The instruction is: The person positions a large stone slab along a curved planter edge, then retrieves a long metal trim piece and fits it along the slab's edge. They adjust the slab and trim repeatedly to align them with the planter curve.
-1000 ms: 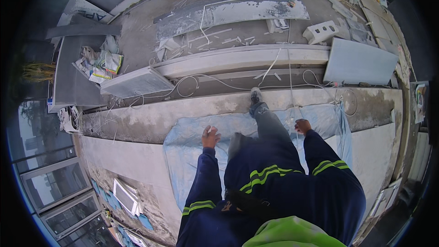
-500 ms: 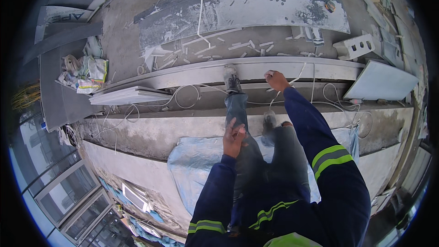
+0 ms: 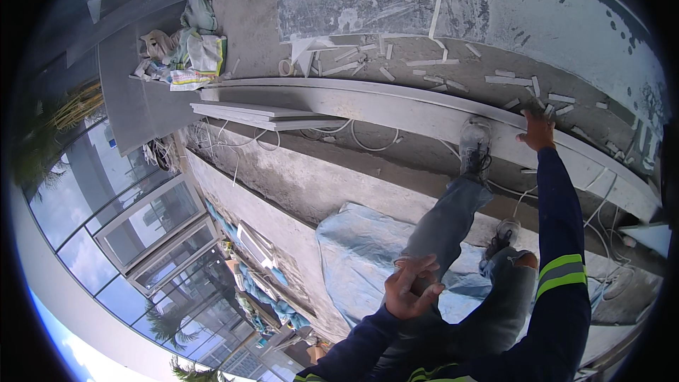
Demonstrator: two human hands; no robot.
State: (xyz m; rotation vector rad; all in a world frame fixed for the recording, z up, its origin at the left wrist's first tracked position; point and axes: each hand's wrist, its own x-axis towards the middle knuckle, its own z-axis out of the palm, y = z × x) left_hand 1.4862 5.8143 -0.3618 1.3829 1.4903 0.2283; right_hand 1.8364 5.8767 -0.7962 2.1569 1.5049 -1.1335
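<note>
My right hand [image 3: 538, 131] reaches over a long grey board [image 3: 396, 110], its fingers apart at the board's far edge, close to small pale offcut strips [image 3: 562, 98]. I make out nothing held in it. My left hand [image 3: 411, 288] hovers over my thigh, palm partly turned up, fingers loosely bent and thumb apart, with nothing visible in it. One dusty shoe [image 3: 475, 143] rests on the long board; the other shoe [image 3: 503, 233] stands lower, by the ledge.
A large dust-smeared dark panel [image 3: 353, 0] lies beyond the strips. Stacked grey boards [image 3: 262, 114], loose white cable [image 3: 375, 147] and a pile of bags [image 3: 201, 56] are to the left. Blue sheeting [image 3: 361, 247] covers part of the concrete ledge [image 3: 297, 163] near me.
My view has swung left, so the board and panel now sit further right. My right hand has gone from closed above the board to fingers spread at its far edge. My left hand's fingers have loosened.
</note>
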